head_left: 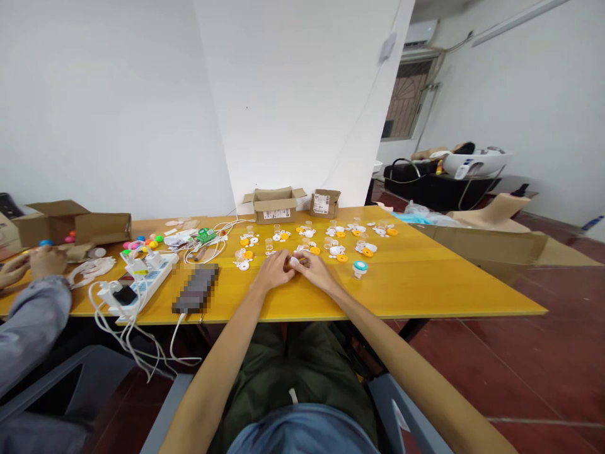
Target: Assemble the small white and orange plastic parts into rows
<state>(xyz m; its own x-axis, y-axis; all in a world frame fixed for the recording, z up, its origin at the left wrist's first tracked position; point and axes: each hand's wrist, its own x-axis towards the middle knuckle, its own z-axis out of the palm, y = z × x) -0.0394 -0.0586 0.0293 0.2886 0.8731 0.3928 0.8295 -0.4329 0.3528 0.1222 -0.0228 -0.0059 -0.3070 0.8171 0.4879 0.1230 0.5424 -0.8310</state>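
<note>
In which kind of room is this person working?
Perhaps a small workshop in a former salon: parts lie in small groups on the yellow table, beside open cardboard boxes, and a white wash basin stands behind.

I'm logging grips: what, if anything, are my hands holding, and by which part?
A white piece, between the fingertips of the left hand and right hand. It is too small and covered to tell which part they grip.

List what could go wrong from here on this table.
The small white piece at the left hand and right hand might slip among the similar white parts. The cables hanging over the edge could snag, dragging the power strip. An arm might knock the teal-lidded cup.
</note>
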